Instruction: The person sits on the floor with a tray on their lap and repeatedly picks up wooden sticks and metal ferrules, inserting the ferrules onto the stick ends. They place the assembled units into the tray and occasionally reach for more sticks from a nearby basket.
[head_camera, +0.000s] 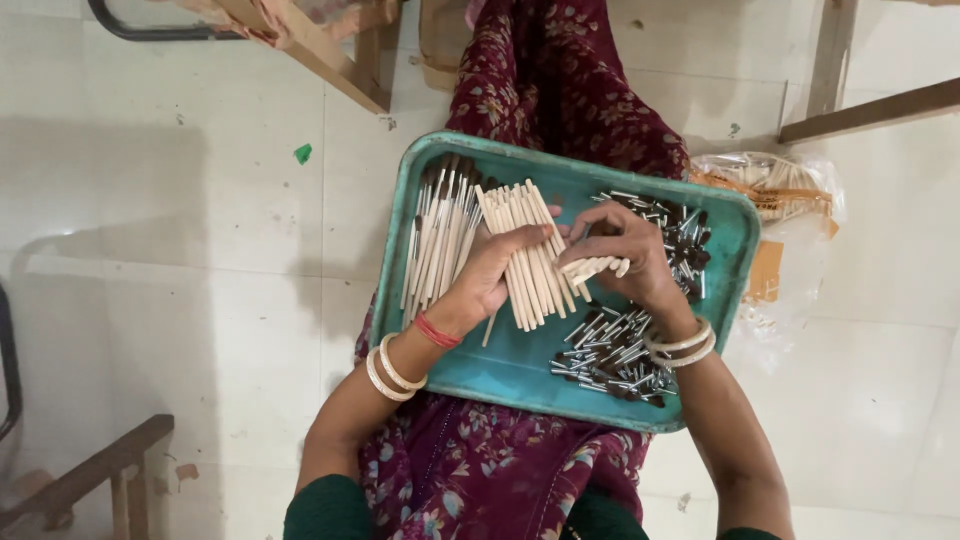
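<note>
Resting across the lap over a maroon flowered dress (520, 470) — a teal tray (520, 375), its rim worn at the near edge; holding a fan of pale wooden sticks (525, 255) in the left hand (495, 275), fingers curled over the bundle near the tray's middle, a red thread and two pale bangles on that wrist; gripping a smaller clutch of short pale sticks (595, 266) in the right hand (625, 250), fingers closed narrow around them, just right of the larger fan and almost touching it; lying at the tray's left side, a row of finished brushes (435, 240) with dark tips pointing far; scattered over the right half, small metal ferrules (610, 355) — some silver, some dark-tipped — in a heap near the right wrist and another at the far right corner; sitting on the pale tiled floor (150, 250) just right of the tray, a clear plastic bag (790, 200) with more pale sticks and an orange band; standing at the far edge, wooden furniture legs (330, 55); lying on the tiles at far left, a small green scrap (302, 153).
</note>
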